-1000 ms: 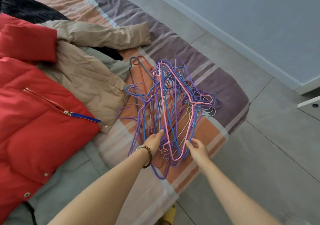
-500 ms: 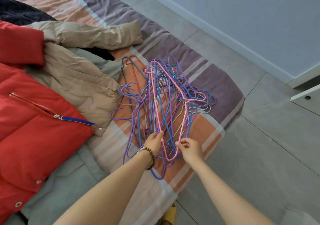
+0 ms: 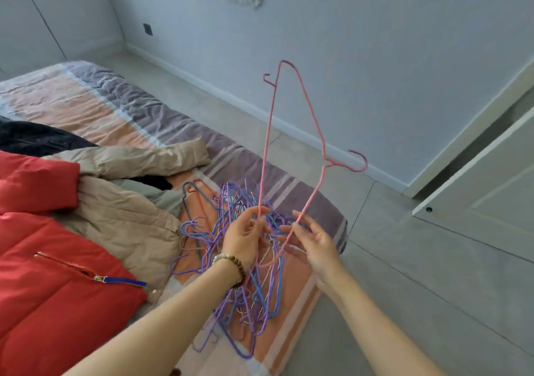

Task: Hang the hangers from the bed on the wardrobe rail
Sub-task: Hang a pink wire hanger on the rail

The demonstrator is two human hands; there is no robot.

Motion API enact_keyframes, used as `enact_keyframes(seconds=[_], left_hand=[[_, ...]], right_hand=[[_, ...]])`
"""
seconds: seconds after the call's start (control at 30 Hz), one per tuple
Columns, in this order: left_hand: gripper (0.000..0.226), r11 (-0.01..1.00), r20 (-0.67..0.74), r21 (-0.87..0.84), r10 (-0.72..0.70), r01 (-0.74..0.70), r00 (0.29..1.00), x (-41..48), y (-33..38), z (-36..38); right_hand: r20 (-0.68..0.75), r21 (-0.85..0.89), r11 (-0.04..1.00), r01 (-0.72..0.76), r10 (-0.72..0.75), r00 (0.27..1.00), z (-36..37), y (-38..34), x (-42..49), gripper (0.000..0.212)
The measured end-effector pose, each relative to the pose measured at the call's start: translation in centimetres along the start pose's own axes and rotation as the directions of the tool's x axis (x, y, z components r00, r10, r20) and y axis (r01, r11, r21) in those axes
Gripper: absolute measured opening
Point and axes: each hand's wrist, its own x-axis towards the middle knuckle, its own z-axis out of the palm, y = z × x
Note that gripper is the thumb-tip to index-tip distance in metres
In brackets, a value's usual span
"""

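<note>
A pink wire hanger stands raised above the bed, one end high up and its hook pointing right toward the wall. My left hand, with a bead bracelet on the wrist, pinches its straight bottom bar. My right hand holds its lower shoulder wire between thumb and fingers. Below both hands a tangled pile of purple, blue and pink hangers lies on the striped bed near its foot corner. No wardrobe rail is in view.
A red puffer jacket, a beige jacket and dark clothing lie on the bed's left side. Grey tiled floor runs along the bed's right. A white door panel stands at right beside the pale wall.
Both hands have lifted the pink hanger up out of the pile on the bed. The camera has tilted upward, so the wall and the door panel now show.
</note>
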Motion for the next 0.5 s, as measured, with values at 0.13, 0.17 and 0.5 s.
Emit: enact_keyframes(seconds=[0.13, 0.17, 0.5], left_hand=[[0.019, 0.980, 0.135, 0.031, 0.189, -0.195, 0.973, -1.4, 9.6, 2.1], [0.020, 0.973, 0.176, 0.022, 0.222, -0.230, 0.959, -2.0, 12.1, 2.8], [0.083, 0.786, 0.669, -0.026, 0.473, -0.618, 0.573, -15.6, 36.0, 10.7]], right_hand=[[-0.073, 0.151, 0.971, 0.184, -0.175, 0.982, -1.0, -11.6, -4.5, 0.024], [-0.081, 0.140, 0.961, 0.240, -0.231, 0.970, -1.4, -14.5, -6.3, 0.023], [-0.133, -0.129, 0.722, 0.680, -0.692, 0.709, -4.6, -36.9, -30.0, 0.006]])
